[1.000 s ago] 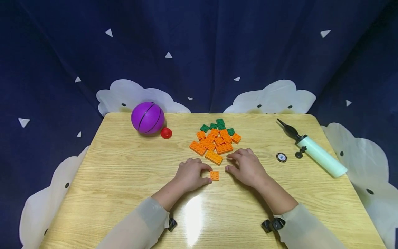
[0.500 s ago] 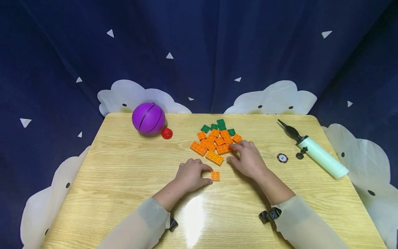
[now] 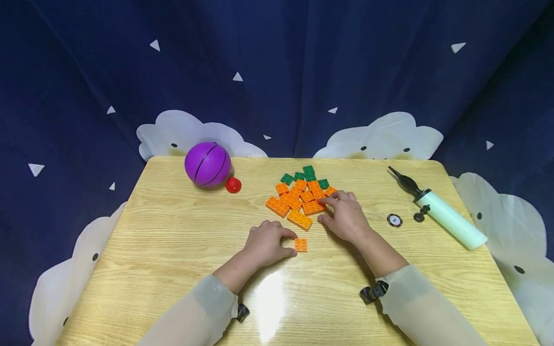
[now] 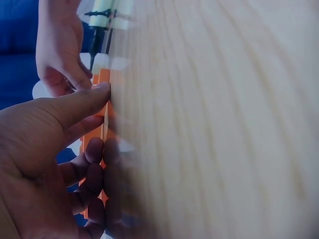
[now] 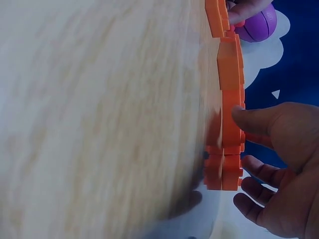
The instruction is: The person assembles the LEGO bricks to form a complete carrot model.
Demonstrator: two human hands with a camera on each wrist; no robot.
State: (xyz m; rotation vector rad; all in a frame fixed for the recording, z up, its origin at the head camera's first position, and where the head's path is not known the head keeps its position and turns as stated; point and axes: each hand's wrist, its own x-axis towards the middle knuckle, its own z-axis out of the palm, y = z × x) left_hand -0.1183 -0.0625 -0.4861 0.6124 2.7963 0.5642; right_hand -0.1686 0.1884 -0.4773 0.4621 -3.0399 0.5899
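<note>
My left hand [image 3: 266, 244] pinches a small square orange toy brick [image 3: 301, 245] between thumb and index finger, close to the table. In the left wrist view that thumb [image 4: 92, 99] lies along the brick's near side. At the right side of the brick pile, my right hand [image 3: 347, 218] reaches over a longer orange brick [image 3: 313, 208]. Its index fingertip is at the brick's far edge and its thumb is just in front. The right wrist view has the thumb [image 5: 254, 118] overlapping the side of an orange brick [image 5: 231, 117].
Several orange bricks [image 3: 299, 219] lie in a loose pile, with green bricks [image 3: 308, 172] behind. A purple ball [image 3: 208, 164] and small red hat-shaped piece [image 3: 233, 185] are back left. On the right are a pale green hand pump [image 3: 452, 218], a round chip [image 3: 394, 220] and a black piece [image 3: 419, 216].
My right hand has moved forward and slightly left onto the longer orange brick at the pile's edge. The left hand keeps its pinch on the small brick.
</note>
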